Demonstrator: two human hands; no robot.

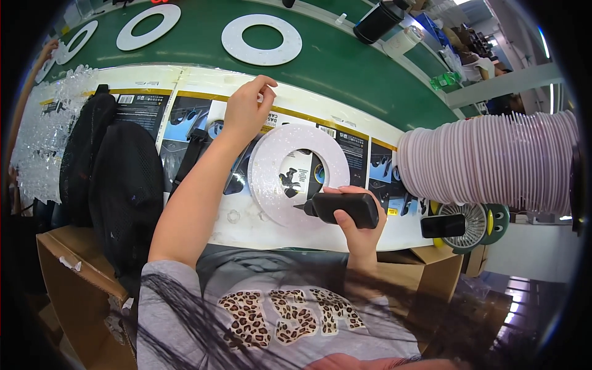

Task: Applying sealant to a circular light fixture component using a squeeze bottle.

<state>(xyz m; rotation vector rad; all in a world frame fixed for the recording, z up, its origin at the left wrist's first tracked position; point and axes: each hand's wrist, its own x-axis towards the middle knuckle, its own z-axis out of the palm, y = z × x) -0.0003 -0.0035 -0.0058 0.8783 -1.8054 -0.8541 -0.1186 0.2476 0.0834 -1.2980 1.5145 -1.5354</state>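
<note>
Nozzle over the near side of the ring

From where I stand, the right hand [364,240] is nearer, wrapped around a black bottle [354,208] whose long axis runs sideways, nozzle leftward. The white ring [265,172] lies flat on the table [348,86], just left of and beyond that hand. I can't tell whether the tip touches. The left hand [248,110], loosely curled, seemingly empty, hovers past the ring's far-left edge.

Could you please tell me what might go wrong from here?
The right hand holds a black bottle tilted, its nozzle close to the speckled white ring, so any contents could drip where unwanted. The left hand does not hold that ring, so it might shift if pushed. The large stack of rings on the right could topple if bumped.
</note>
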